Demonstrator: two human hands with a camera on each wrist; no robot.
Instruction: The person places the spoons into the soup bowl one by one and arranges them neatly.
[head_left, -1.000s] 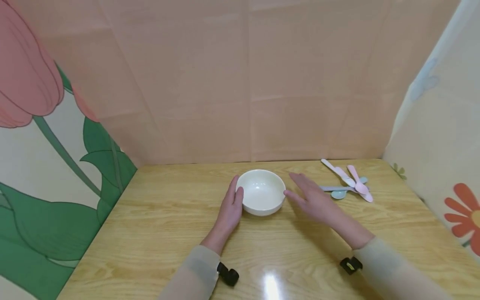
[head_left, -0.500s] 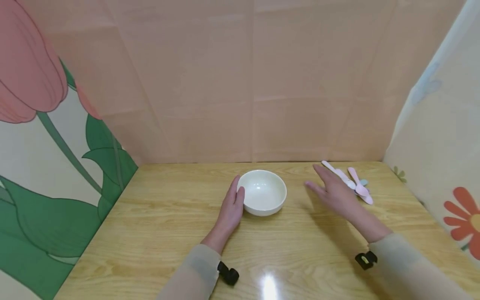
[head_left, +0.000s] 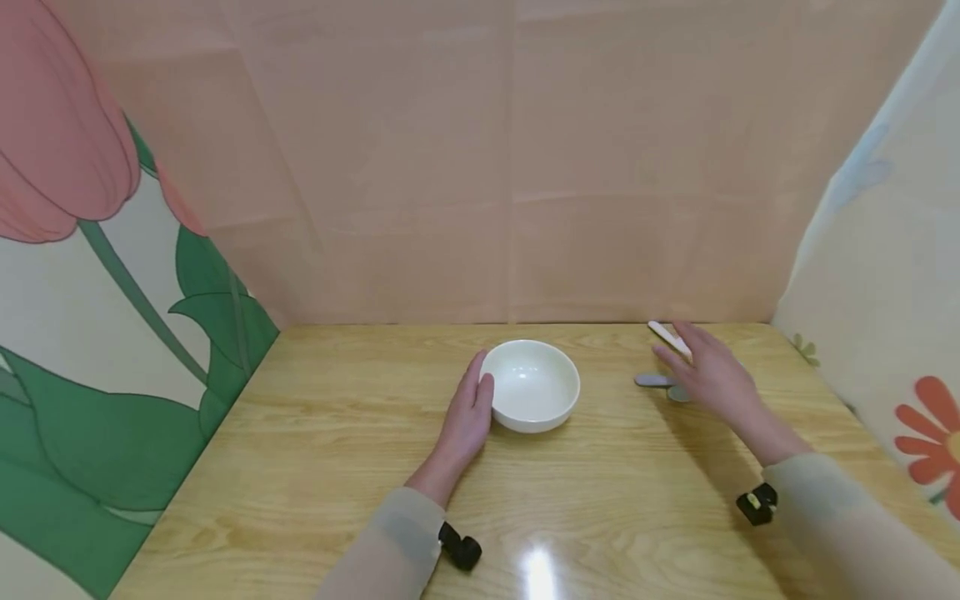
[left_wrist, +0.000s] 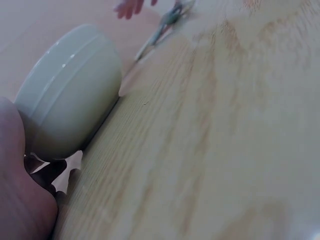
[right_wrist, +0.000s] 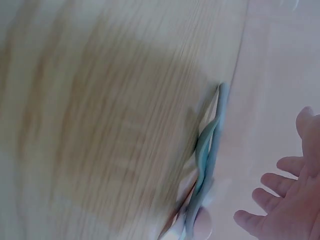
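A white round bowl (head_left: 531, 387) stands on the wooden table, nothing visible inside it. My left hand (head_left: 467, 412) holds the bowl's left side, its thumb by the rim. From the left wrist, that hand (left_wrist: 20, 185) shows low against the bowl's outer wall (left_wrist: 75, 95). To the right, my right hand (head_left: 716, 379) hovers with spread fingers over a pile of pastel spoons, covering most of it. A white handle (head_left: 670, 337) and a lilac handle (head_left: 654, 380) stick out. In the right wrist view the fingers (right_wrist: 267, 200) are apart, beside the blue-green spoons (right_wrist: 205, 150).
A plain pinkish cloth (head_left: 390, 183) hangs behind the table's (head_left: 337, 433) far edge. Flower-printed cloths (head_left: 97, 433) flank both sides. Each wrist carries a small black camera, the left one (head_left: 459, 546) close over the tabletop.
My right hand has left the bowl's right side and moved right, over the spoons, hiding more of them. My left hand stays at the bowl.
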